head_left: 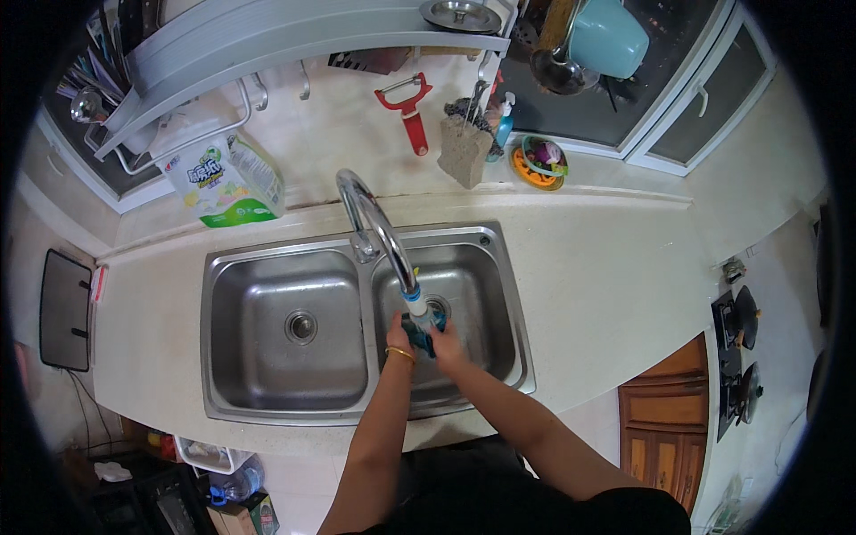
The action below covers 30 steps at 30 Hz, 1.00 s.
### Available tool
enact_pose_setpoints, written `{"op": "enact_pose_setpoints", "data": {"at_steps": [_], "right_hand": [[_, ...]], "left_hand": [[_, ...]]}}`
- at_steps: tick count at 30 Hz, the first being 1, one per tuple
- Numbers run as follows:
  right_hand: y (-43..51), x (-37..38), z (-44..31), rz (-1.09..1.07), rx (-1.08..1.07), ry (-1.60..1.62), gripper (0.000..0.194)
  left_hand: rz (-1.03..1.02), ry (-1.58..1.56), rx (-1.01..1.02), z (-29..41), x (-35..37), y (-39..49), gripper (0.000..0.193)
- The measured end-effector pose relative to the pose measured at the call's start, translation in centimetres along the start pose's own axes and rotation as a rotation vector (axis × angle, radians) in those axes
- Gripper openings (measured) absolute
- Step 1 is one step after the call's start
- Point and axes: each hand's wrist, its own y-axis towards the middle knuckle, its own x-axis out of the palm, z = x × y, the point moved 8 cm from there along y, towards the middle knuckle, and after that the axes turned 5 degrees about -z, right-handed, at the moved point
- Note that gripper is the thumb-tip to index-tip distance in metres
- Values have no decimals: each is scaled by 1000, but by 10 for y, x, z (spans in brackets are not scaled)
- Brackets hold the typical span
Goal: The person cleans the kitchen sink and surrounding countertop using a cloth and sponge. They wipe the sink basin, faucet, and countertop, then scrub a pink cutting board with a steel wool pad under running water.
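Both my hands are low over the right basin [481,287] of a stainless steel double sink. Between them is a dark teal item [420,340], perhaps a cloth, gripped by my left hand [399,334] on one side and my right hand [448,346] on the other. A gold bracelet [401,353] circles my left wrist. The chrome faucet [381,224] arches over this basin. Its white and blue nozzle [416,302] points at the item, and water seems to run onto it. The item partly hides the drain [438,306].
The left basin [267,368] lies beside my left forearm. Behind the sink stand a paper towel pack [224,177], a hanging red peeler [409,114], a sponge [465,150] and a small colourful basket [535,164]. A metal shelf [294,33] overhangs the back. A gas stove [725,368] is far right.
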Motion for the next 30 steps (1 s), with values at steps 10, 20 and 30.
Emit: {"op": "enact_pose_setpoints", "data": {"at_steps": [10,20,30], "right_hand": [[-2,-18,0,5,29,-62,39],[-34,-40,-26,-41,1,-43,37],[-80,-38,-124,3,-423,-648,34]], "left_hand": [[-267,43,337,119,66,15,45],[-269,39,272,134,91,23,36],[-262,270,-208,4,6,-12,46]]}}
